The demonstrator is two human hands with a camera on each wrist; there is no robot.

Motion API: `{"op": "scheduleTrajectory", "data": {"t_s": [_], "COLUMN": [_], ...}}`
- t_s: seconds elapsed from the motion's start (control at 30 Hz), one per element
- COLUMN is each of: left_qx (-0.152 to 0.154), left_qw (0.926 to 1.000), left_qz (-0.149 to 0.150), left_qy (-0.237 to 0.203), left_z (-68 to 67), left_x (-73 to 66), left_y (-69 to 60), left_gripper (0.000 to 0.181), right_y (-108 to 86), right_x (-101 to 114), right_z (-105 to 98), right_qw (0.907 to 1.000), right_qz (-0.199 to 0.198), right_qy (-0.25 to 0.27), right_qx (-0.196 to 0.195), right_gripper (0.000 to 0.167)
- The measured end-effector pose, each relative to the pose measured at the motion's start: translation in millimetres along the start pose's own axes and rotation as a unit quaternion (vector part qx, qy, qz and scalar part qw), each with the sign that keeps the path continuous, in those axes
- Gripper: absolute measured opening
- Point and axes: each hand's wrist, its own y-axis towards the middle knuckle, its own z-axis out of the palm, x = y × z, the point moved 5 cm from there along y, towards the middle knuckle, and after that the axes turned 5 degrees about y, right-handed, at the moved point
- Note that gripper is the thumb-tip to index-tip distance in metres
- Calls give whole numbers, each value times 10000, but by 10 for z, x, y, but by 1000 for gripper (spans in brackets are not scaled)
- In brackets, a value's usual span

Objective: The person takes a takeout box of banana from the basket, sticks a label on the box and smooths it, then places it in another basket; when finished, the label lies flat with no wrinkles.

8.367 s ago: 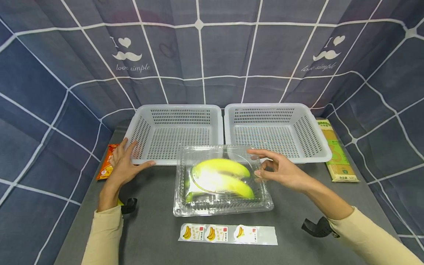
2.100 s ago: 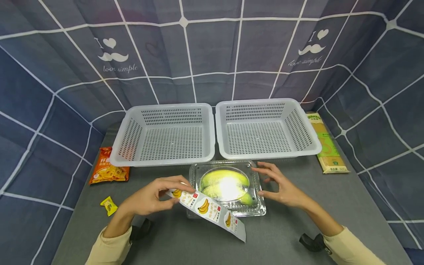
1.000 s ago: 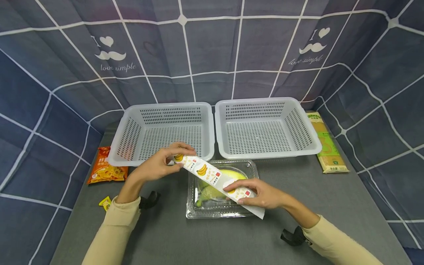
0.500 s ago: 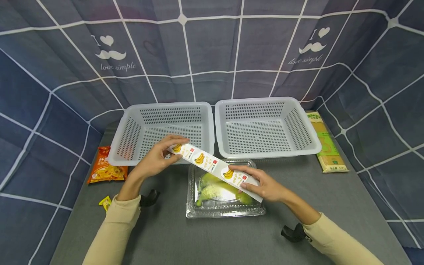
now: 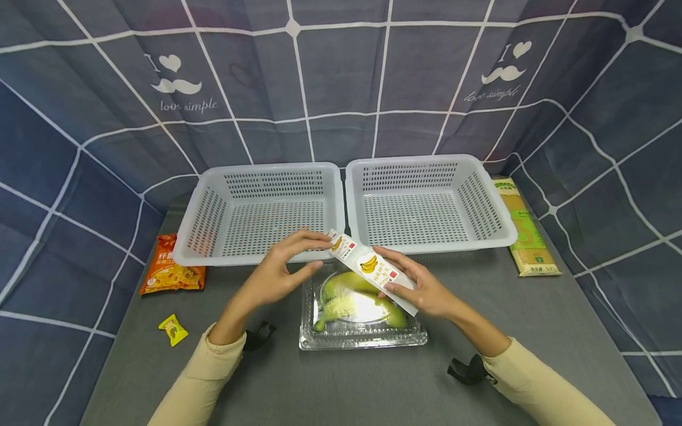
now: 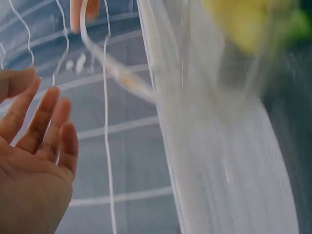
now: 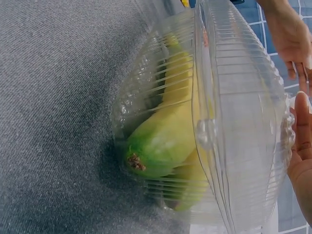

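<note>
My right hand pinches the lower end of a strip of banana stickers between thumb and fingers. The strip slants above a clear plastic clamshell box, its free end pointing up-left. Close to that end is my left hand, fingers spread; in the left wrist view the hand is apart from the strip. Yellow-green bananas lie inside the lidded box, which stands on the grey table. In the right wrist view, both the right hand and the left hand are partly cut off.
Two white perforated baskets, left and right, stand behind the box. An orange snack packet and a small yellow wrapped piece lie at left. A green-yellow packet lies at right, near the grid-patterned curtain.
The strip was lifted off the table by my left hand, then gripped by both hands. The left hand has just let go and moved right; the strip's free end curls. The box now sits nearer me.
</note>
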Motion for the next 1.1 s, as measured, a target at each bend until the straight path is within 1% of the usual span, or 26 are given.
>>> {"op": "scheduleTrajectory", "data": {"t_s": [0.07, 0.13, 0.2, 0.3, 0.5, 0.8, 0.93, 1.1], "left_qx": [260, 451, 566, 643, 701, 754, 748, 738], "left_qw": [9994, 9982, 9973, 9967, 9962, 9962, 9961, 9960], "left_qz": [158, 259, 325, 341, 395, 282, 287, 307], "left_qy": [-184, -288, -330, -347, -333, -335, -379, -406], "left_z": [114, 211, 283, 354, 404, 436, 445, 452], "left_x": [-67, -99, -106, -87, -81, -98, -88, -77], "left_y": [3, 2, 2, 1, 7, 22, 21, 16], "left_gripper": [34, 34, 35, 36, 37, 38, 37, 37], "right_y": [10, 17, 23, 31, 46, 46, 50, 57], "right_x": [-9, -16, -18, -9, 7, 4, 11, -5], "right_z": [1, 1, 4, 12, 34, 46, 48, 55], "right_qw": [10000, 10000, 9999, 9998, 9996, 9998, 9998, 9999], "right_qz": [-4, -6, -9, -42, -47, 121, 116, 28], "right_qy": [51, 77, 109, 162, 258, 179, 136, 111], "right_qx": [15, 27, 42, 60, 107, 31, 0, 111], "right_gripper": [71, 71, 71, 72, 72, 75, 77, 75]}}
